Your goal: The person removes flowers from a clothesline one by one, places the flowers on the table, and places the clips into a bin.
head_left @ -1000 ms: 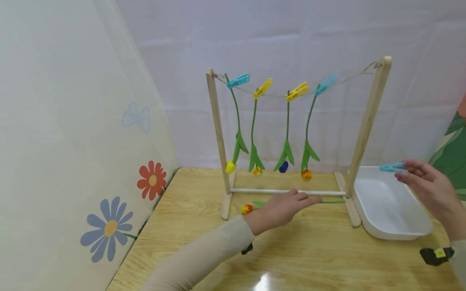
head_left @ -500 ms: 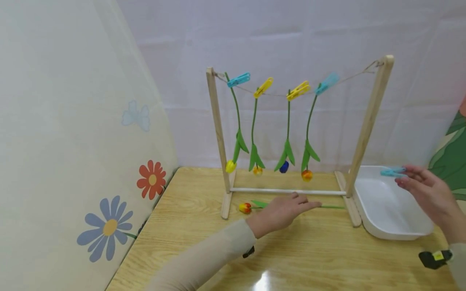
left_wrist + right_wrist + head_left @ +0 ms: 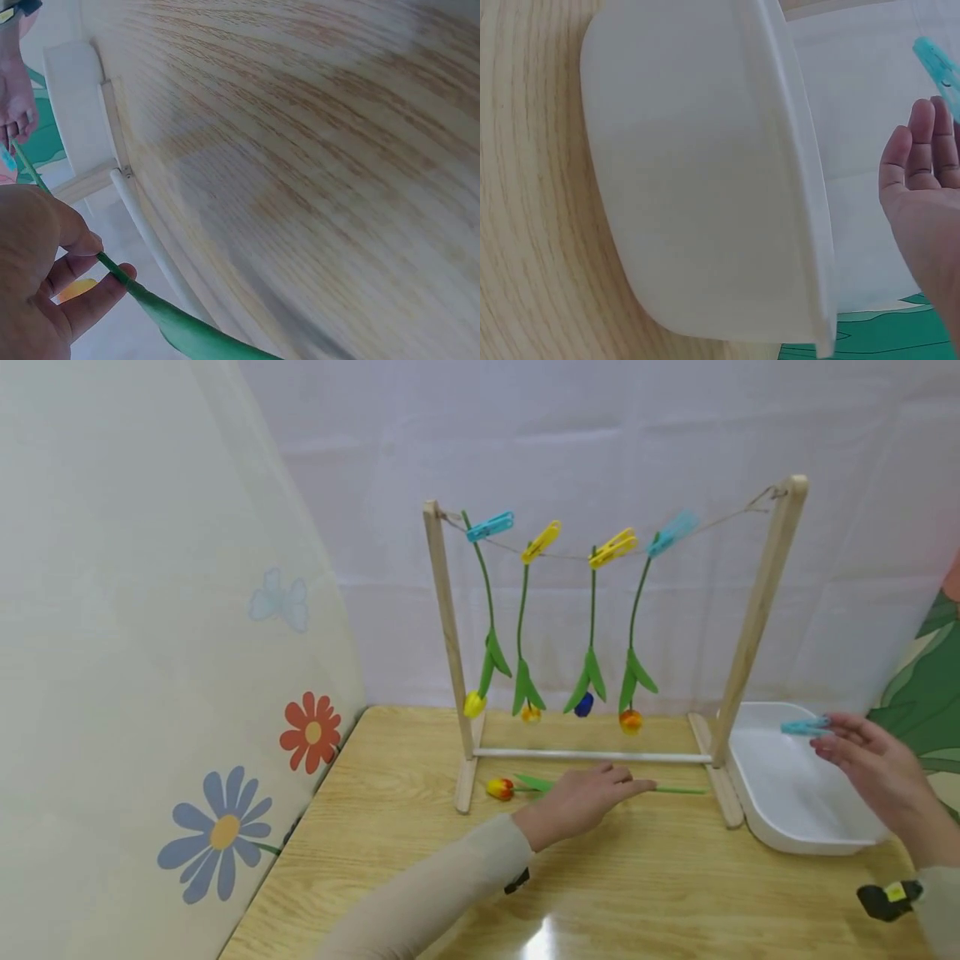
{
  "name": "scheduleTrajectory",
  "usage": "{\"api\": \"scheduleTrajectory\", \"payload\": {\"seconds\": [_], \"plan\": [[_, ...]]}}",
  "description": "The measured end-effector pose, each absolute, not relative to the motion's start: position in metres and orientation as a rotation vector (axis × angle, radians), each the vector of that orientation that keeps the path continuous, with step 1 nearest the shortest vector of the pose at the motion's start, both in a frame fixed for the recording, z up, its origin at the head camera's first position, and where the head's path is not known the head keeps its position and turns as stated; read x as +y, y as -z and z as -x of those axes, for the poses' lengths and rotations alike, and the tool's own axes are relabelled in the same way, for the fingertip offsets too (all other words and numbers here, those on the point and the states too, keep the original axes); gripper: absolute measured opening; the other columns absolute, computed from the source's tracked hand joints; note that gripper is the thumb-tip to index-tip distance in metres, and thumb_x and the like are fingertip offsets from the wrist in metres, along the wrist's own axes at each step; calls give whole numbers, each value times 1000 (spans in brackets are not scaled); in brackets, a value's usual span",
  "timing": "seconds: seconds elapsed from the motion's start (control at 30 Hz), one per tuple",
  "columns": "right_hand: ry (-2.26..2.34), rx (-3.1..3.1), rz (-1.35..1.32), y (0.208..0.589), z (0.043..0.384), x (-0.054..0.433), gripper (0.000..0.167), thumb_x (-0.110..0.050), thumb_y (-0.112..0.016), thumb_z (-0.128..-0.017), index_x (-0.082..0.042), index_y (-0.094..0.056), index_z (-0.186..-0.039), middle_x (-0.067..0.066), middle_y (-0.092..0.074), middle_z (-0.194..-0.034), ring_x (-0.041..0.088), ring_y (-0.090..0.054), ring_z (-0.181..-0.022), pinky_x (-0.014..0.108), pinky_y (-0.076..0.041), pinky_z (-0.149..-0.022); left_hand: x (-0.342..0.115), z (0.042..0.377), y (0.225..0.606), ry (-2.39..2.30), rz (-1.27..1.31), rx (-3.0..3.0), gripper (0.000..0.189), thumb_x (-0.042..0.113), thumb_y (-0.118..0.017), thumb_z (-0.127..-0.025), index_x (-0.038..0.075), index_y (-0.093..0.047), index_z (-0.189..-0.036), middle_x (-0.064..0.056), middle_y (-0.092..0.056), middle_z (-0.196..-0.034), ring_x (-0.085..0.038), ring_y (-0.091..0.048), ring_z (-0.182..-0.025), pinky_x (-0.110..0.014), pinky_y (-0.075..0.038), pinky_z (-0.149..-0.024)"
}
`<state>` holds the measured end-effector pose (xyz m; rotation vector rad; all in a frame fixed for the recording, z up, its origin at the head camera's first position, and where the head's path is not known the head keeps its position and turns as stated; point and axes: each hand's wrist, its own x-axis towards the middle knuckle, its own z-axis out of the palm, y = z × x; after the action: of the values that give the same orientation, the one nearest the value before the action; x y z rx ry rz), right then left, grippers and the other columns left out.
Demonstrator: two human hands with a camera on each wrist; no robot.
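Note:
My left hand [image 3: 588,802] pinches the green stem of an artificial tulip [image 3: 500,788] with a red and yellow bloom. In the left wrist view the stem [image 3: 112,266] runs between thumb and fingers, above the wooden table. Over at the right, my right hand [image 3: 877,760] holds a light blue clothespin [image 3: 805,727] by its end, above the white basin [image 3: 795,843]. The right wrist view shows that clothespin [image 3: 937,64] at the fingertips. Several tulips, among them a yellow one [image 3: 474,703] and a blue one [image 3: 584,704], hang upside down from a string, each clipped by a clothespin.
A wooden frame [image 3: 757,618] carries the string between its two posts, with a white bar [image 3: 592,755] low across it. The basin stands against the frame's right foot [image 3: 726,797]. White cloth [image 3: 600,427] hangs behind, and a painted panel [image 3: 150,568] borders the table's left side.
My left hand has come slightly nearer with the tulip, whose bloom has shifted a little left. The right hand has lowered slightly with the clothespin.

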<state>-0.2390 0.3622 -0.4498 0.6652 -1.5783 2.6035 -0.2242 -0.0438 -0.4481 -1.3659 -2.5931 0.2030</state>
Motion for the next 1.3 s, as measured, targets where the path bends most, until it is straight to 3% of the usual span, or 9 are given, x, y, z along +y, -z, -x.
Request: {"api": "scheduleTrajectory", "payload": {"seconds": [0.33, 0.7, 1.1, 1.3], "plan": [[-2585, -1584, -749, 460, 241, 364, 42, 17, -35, -101, -3, -64, -125, 8, -71, -107, 17, -71, -95, 21, -56, -85, -39, 230, 454, -229, 1358, -2661, 74, -12, -56, -93, 27, -42, -154, 9, -58, -125, -6, -53, -103, -11, -30, -46], [-2340, -1890, -646, 462, 241, 362, 40, 13, -43, -101, -13, -66, -121, -2, -71, -103, 8, -69, -91, 15, -54, -80, -32, 234, 460, -299, 1345, -2686, 71, -10, -58, -93, 27, -45, -152, 8, -59, -125, -7, -55, -104, -10, -34, -52], [-2049, -2354, -254, 459, 244, 361, 19, -13, -52, -106, -29, -53, -116, -21, -66, -98, -5, -62, -89, 8, -51, -76, -26, 239, 471, -319, 1337, -2716, 66, -3, -63, -95, 29, -47, -150, 8, -60, -125, -7, -57, -105, -10, -39, -58], [-1821, -2557, -150, 459, 247, 358, 13, -25, -53, -106, -26, -50, -119, -28, -60, -98, -8, -60, -89, 10, -52, -76, -24, 241, 471, -316, 1335, -2716, 61, -1, -64, -95, 28, -50, -147, 8, -61, -126, -9, -57, -110, -11, -47, -71]]}}
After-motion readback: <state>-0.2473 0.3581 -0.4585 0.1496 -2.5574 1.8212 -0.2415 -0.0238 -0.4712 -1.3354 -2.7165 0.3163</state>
